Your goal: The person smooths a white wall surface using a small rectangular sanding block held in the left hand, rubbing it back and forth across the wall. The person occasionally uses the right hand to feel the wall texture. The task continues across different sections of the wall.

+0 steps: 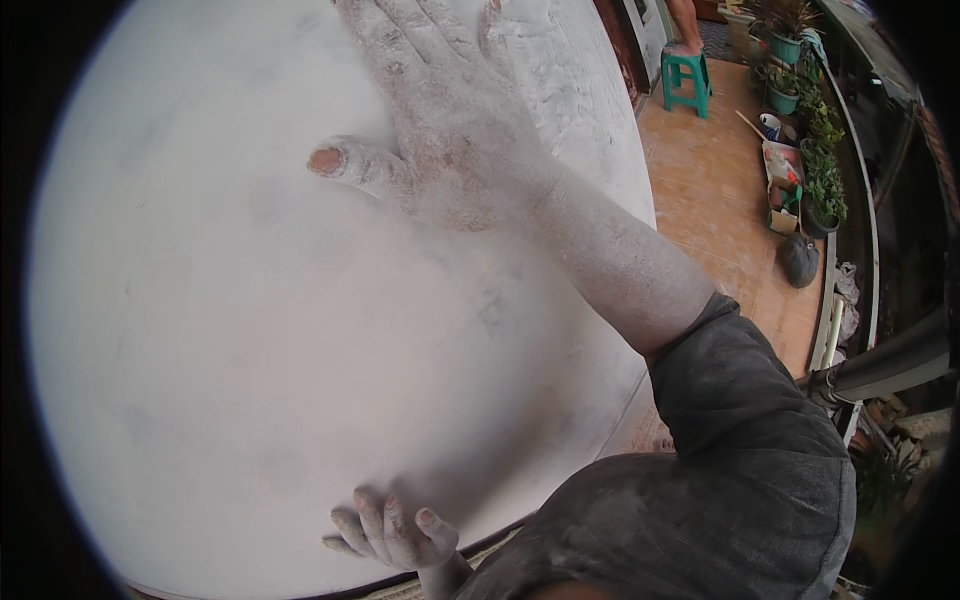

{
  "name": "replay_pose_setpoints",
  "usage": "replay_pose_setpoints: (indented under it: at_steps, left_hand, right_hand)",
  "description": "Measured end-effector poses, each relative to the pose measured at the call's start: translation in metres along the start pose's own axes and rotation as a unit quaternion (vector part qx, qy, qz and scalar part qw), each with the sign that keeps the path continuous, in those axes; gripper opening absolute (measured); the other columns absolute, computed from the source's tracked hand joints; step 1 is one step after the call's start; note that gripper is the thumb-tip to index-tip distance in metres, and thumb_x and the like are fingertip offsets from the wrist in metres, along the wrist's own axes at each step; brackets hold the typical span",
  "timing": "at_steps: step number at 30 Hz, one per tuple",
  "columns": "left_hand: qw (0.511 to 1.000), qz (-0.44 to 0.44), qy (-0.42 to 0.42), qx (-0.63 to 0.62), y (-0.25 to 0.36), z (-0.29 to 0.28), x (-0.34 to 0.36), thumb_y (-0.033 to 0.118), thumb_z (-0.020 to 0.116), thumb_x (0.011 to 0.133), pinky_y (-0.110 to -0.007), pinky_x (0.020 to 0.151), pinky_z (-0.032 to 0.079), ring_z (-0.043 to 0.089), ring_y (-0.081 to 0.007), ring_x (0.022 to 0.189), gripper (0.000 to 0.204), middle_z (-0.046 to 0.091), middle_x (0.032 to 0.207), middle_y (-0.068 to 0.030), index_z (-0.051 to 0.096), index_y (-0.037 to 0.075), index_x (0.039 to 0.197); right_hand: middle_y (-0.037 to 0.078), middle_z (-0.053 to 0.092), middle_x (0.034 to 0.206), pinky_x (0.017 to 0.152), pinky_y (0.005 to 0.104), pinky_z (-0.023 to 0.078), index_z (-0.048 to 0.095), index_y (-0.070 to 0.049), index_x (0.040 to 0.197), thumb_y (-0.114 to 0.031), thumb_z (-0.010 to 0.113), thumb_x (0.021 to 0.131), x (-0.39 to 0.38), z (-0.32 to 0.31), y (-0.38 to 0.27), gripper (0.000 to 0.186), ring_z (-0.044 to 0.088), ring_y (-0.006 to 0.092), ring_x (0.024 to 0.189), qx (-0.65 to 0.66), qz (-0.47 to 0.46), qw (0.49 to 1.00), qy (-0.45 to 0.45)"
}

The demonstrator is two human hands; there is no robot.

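A: Status on the hands?

B: Right hand [440,110] lies flat, fingers spread, palm pressed on the smooth white plastered wall surface [200,300]. Grasping nothing. Hand and forearm are coated in white dust. Left hand [395,535] sits low at the bottom edge of that same surface, fingers curled loosely against it, nothing held.

A: Where's the wall surface in frame?

B: Fills the left and centre of the view, directly in front of the person. Its right edge runs diagonally down past the right forearm.

A: Containers?

B: Along the right railing there's a row of potted green plants [822,180], several, exact count unclear. One teal pot [786,47] at the top holds a spiky plant. A small white bucket [770,125] stands on the floor beside them; contents too small to tell.

A: Other counts?

B: One green plastic stool [686,80] on the orange tiled floor [710,200]. One dark grey lumpy sack [799,258] near the railing. One other person's legs [684,25] behind the stool, at the top edge.

A: Anything blocking?

B: The dark grey dusty sleeve [740,440] covers the lower right and hides the floor below. A grey pipe [885,368] crosses at the right.
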State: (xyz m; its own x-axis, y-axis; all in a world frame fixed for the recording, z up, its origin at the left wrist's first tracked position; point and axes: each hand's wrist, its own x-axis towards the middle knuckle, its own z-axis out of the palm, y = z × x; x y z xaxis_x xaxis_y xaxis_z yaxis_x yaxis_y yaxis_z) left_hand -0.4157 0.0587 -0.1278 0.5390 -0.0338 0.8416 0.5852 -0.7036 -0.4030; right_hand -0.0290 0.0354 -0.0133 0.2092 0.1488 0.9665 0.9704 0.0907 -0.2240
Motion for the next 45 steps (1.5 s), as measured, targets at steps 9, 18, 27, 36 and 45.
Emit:
replay_pose_setpoints:
  at_steps: [9,18,27,36,45]
  left_hand:
    - [1.0,-0.002,0.008,-0.009,-0.001,-0.002,-0.003,0.035,0.049,0.105,-0.056,0.127,0.011,0.039,-0.0369,0.149,0.04,0.062,0.143,-0.0151,0.066,0.012,0.132]
    - [0.999,-0.014,0.027,-0.01,-0.002,0.001,0.0,0.036,0.048,0.105,-0.055,0.126,0.013,0.042,-0.0372,0.147,0.039,0.066,0.137,-0.0151,0.067,0.011,0.129]
    - [1.0,-0.019,0.014,-0.017,0.0,-0.003,-0.005,0.036,0.049,0.105,-0.055,0.126,0.014,0.043,-0.0372,0.146,0.038,0.066,0.137,-0.0151,0.066,0.012,0.129]
    - [0.998,-0.052,0.032,-0.002,0.007,0.0,0.002,0.038,0.047,0.105,-0.054,0.126,0.016,0.048,-0.035,0.143,0.04,0.07,0.132,-0.0129,0.068,0.011,0.126]
    - [0.992,-0.047,0.069,-0.098,0.016,-0.008,0.019,0.03,0.064,0.098,-0.05,0.127,0.012,0.054,-0.037,0.137,0.029,0.074,0.122,-0.0149,0.066,0.012,0.12]
  right_hand:
    - [0.029,0.016,0.166,0.117,0.0761,0.002,0.019,0.007,0.159,-0.076,0.044,0.093,-0.208,-0.011,-0.056,0.108,0.008,0.0477,0.156,0.004,-0.003,0.99,-0.142]
    - [0.024,0.021,0.166,0.12,0.0705,0.013,0.021,0.003,0.16,-0.075,0.051,0.089,-0.022,0.007,-0.004,0.11,0.012,0.0453,0.156,-0.094,0.002,0.996,0.004]
    - [0.027,0.023,0.165,0.118,0.0743,0.003,0.023,0.005,0.159,-0.072,0.052,0.092,-0.173,-0.013,-0.045,0.106,0.013,0.0476,0.155,0.026,-0.006,0.992,-0.127]
    - [0.023,0.018,0.168,0.12,0.0709,0.0,0.017,0.001,0.162,-0.083,0.036,0.091,-0.079,0.009,-0.016,0.111,0.009,0.0406,0.158,-0.02,-0.024,0.996,-0.078]
    - [0.023,0.011,0.169,0.12,0.0693,-0.007,0.009,-0.002,0.164,-0.078,0.039,0.093,-0.135,-0.009,-0.021,0.108,-0.001,0.0403,0.158,-0.02,-0.026,0.983,-0.179]
